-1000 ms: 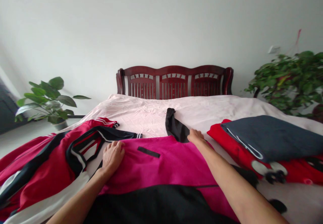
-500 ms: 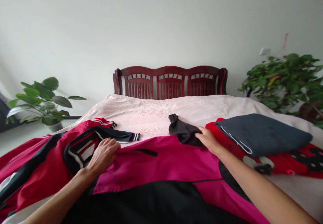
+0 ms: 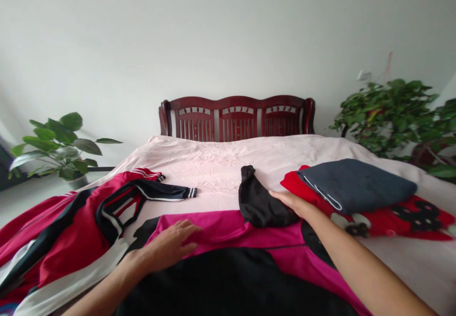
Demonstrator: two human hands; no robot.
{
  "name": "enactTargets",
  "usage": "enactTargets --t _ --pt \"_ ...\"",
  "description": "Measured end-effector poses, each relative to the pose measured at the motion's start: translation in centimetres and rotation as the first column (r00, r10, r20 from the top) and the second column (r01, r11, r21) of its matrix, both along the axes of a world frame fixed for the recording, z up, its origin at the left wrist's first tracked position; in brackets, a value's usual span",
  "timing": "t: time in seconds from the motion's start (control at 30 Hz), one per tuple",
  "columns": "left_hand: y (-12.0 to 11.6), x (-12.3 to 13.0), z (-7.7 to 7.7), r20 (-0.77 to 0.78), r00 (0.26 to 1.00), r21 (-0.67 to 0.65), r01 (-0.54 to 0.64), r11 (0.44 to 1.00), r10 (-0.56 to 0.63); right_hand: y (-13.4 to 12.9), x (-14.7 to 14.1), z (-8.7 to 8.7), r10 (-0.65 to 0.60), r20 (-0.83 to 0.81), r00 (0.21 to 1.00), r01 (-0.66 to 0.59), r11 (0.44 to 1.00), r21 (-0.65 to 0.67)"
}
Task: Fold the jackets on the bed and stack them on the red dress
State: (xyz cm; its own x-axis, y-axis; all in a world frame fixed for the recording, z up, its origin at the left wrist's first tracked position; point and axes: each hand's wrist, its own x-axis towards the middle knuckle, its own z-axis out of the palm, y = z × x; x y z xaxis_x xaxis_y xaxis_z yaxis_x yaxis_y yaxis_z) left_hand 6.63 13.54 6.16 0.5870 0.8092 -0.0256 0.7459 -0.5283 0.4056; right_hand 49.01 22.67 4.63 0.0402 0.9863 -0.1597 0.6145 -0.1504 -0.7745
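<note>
Spread in front of me on the bed is a magenta and black jacket [image 3: 213, 221]. Its black sleeve [image 3: 254, 199] is folded inward over the magenta part, with the bunched cuff pointing toward the headboard. My right hand [image 3: 294, 202] grips the right edge of this sleeve, some fingers hidden by the cloth. My left hand [image 3: 174, 242] hovers over or rests lightly on the jacket's left part, fingers stretched and thumb apart, holding nothing. Left of it lies a red, navy and white track jacket [image 3: 81, 225], its navy sleeve [image 3: 164, 191] reaching inward.
On the right, a folded dark blue-grey garment [image 3: 359, 183] sits on a red patterned garment [image 3: 384, 221]. A pale pink sheet [image 3: 213, 159] covers the bed before a dark wooden headboard [image 3: 237, 116]. Potted plants stand at left [image 3: 64, 140] and right [image 3: 388, 111].
My left hand has opened and moved right and nearer to me over the jacket. The black sleeve now lies wider and more upright, and my right hand has shifted slightly left and down.
</note>
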Motion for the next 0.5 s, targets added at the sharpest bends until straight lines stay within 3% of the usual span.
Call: enactTargets --t 0.1,0.17,0.23,0.27,0.33,0.4,0.5 --pt "-0.3 2.3 -1.1 0.043 0.999 -0.009 0.004 1.000 -0.004 1.9 -1.9 -0.2 -0.040 -0.086 0.995 0.034 0.996 -0.079" --pt "0.3 2.7 -1.6 0.115 0.993 -0.039 -0.021 0.999 0.025 2.5 -3.2 -0.1 -0.028 -0.103 0.994 0.022 0.998 -0.058" --pt "1.6 2.6 -1.8 0.291 0.948 -0.175 -0.078 0.981 0.127 2.5 -4.6 0.7 0.008 -0.150 0.989 -0.009 1.000 0.000" --pt "2.3 2.6 -1.9 0.396 0.889 -0.285 -0.120 0.951 0.231 2.3 -5.4 1.3 0.071 -0.202 0.977 -0.062 0.997 0.049" --pt "3.6 2.8 -1.9 0.528 0.714 -0.517 -0.159 0.841 0.460 1.3 -6.9 3.0 0.286 -0.327 0.901 -0.252 0.957 0.143" --pt "4.6 3.6 -1.9 0.551 0.551 -0.727 -0.052 0.685 0.626 -0.3 -8.2 4.8 0.514 -0.452 0.729 -0.497 0.852 0.165" --pt "5.2 5.8 -2.0 0.517 0.457 -0.852 0.190 0.488 0.724 -2.8 -9.4 6.7 0.654 -0.554 0.515 -0.751 0.656 0.076"
